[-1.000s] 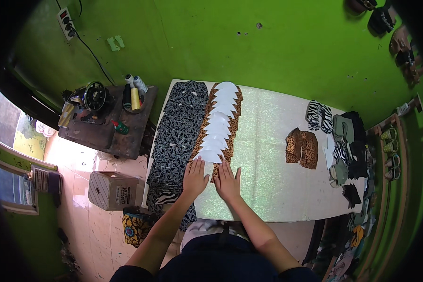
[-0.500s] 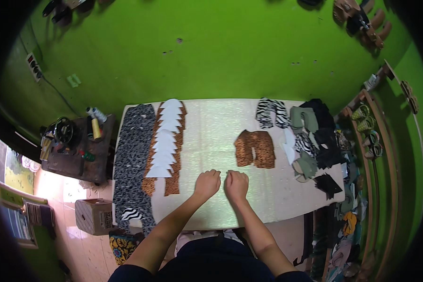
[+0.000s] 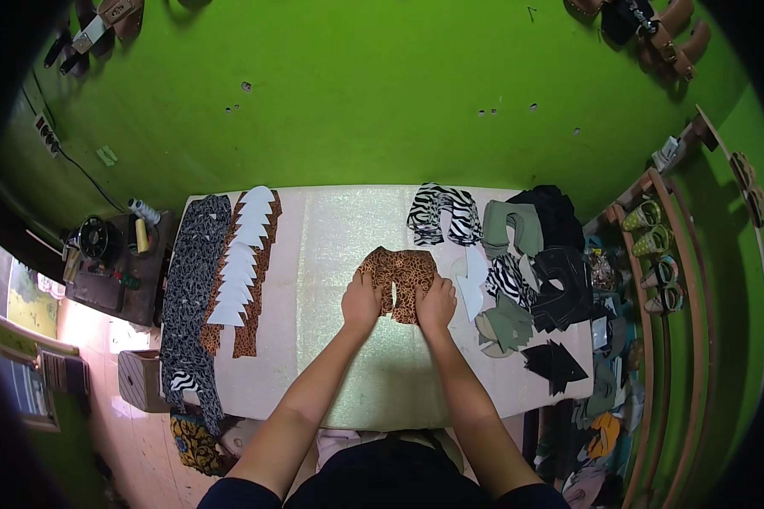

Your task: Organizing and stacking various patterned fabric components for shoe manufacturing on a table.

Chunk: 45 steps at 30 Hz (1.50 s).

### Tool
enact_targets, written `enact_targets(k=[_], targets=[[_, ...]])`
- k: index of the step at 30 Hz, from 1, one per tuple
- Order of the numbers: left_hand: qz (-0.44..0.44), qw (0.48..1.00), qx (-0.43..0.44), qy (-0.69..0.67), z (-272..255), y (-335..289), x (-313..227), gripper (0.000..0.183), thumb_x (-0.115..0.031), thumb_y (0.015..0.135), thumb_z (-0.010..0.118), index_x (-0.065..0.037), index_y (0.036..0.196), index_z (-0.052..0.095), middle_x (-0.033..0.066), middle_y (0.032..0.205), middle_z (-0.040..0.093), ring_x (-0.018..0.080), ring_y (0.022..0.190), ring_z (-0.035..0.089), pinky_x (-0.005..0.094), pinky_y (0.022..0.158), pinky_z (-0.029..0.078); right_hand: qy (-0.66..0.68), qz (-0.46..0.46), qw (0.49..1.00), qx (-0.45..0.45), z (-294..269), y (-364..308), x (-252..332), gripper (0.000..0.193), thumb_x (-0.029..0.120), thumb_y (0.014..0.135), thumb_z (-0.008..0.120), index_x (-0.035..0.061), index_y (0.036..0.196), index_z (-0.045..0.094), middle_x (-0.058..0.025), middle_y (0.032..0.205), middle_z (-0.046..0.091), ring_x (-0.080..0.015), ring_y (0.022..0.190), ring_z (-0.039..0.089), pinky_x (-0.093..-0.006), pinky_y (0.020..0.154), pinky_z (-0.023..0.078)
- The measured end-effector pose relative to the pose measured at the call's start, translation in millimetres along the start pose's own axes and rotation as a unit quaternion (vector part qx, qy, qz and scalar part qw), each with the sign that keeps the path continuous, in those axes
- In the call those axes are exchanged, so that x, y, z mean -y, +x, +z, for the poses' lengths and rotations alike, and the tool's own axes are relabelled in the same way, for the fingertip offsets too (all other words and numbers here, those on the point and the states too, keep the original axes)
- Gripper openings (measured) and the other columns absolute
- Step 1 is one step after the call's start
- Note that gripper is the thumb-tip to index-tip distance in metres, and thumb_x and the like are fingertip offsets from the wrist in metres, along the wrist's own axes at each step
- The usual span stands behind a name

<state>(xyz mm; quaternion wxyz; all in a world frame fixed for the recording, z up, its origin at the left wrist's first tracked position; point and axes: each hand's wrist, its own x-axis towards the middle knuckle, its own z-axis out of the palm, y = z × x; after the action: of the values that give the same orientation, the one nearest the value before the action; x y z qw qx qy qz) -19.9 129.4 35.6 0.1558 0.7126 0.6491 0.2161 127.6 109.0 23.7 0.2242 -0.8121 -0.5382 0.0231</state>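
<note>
A stack of U-shaped leopard-print fabric pieces [image 3: 396,263] lies at the middle of the table, its gap toward me. My left hand [image 3: 362,303] is closed on the left side of the stack. On its right side, my right hand [image 3: 435,304] grips the edge, thumb inward. To the left, overlapping white cut pieces [image 3: 236,263] run in a row over a leopard-print strip [image 3: 244,341]. Beyond my right hand lie zebra-print pieces [image 3: 463,216], green pieces [image 3: 525,222] and a white pointed piece [image 3: 474,284].
A black-and-grey patterned fabric strip [image 3: 193,297] hangs past the table's [image 3: 339,399] near left edge. Black pieces [image 3: 564,284] lie at the right. A sewing machine head with a handwheel [image 3: 98,237] stands left of the table. A wooden rack with sandals [image 3: 652,242] stands right.
Both hands have gone from loosely closed above the bare tabletop to holding the leopard-print stack by its two sides. The view has shifted to the right, so everything sits further left.
</note>
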Motion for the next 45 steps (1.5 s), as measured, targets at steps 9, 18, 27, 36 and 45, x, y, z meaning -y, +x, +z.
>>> enact_targets(k=[9,18,27,36,45], targets=[[-0.089,0.993,0.073,-0.009,-7,3,-14,0.048,-0.021,0.076,0.062,-0.005,0.117,0.042,0.0174,0.108,0.048,0.0335,0.092,0.055,0.0413,0.075,0.048,0.015,0.013,0.999,0.05,-7,18,-2,0.024,0.027,0.075,0.065,0.0097,0.089,0.057,-0.0069,0.09,0.057,-0.0263,0.089,0.053,-0.0391,0.075,0.039],[-0.029,0.999,0.032,0.003,-12,16,-18,0.044,-0.02,0.075,0.063,-0.003,0.113,0.047,0.0163,0.105,0.051,0.033,0.096,0.053,0.0402,0.08,0.045,0.089,-0.144,0.985,-0.026,-11,22,-18,0.017,0.024,0.08,0.06,0.0092,0.073,0.055,-0.0057,0.068,0.057,-0.0248,0.073,0.054,-0.0369,0.068,0.038],[0.186,0.981,-0.036,0.049,-14,49,-23,0.043,-0.015,0.075,0.06,-0.005,0.115,0.049,0.0111,0.115,0.051,0.0285,0.107,0.047,0.0399,0.09,0.037,0.113,-0.231,0.964,-0.065,-13,16,-31,0.013,0.021,0.082,0.058,0.0085,0.079,0.06,-0.0043,0.073,0.057,-0.0216,0.076,0.054,-0.0354,0.074,0.039],[0.087,0.992,0.086,0.012,-19,60,-16,0.02,-0.006,0.077,0.049,-0.003,0.096,0.053,0.0161,0.091,0.058,0.0349,0.082,0.056,0.0426,0.074,0.045,0.066,-0.175,0.982,0.0,-5,20,-37,0.036,0.022,0.082,0.058,0.0051,0.114,0.055,-0.0077,0.097,0.058,-0.0239,0.09,0.052,-0.0365,0.08,0.038],[0.282,0.958,0.021,-0.047,-68,14,-42,0.021,0.0,0.072,0.056,-0.006,0.092,0.058,0.0095,0.09,0.058,0.0303,0.082,0.056,0.0382,0.072,0.045,0.194,-0.272,0.941,0.043,-53,24,-18,0.066,0.029,0.078,0.063,0.0127,0.134,0.033,-0.016,0.126,0.04,-0.0357,0.115,0.038,-0.0453,0.099,0.026]])
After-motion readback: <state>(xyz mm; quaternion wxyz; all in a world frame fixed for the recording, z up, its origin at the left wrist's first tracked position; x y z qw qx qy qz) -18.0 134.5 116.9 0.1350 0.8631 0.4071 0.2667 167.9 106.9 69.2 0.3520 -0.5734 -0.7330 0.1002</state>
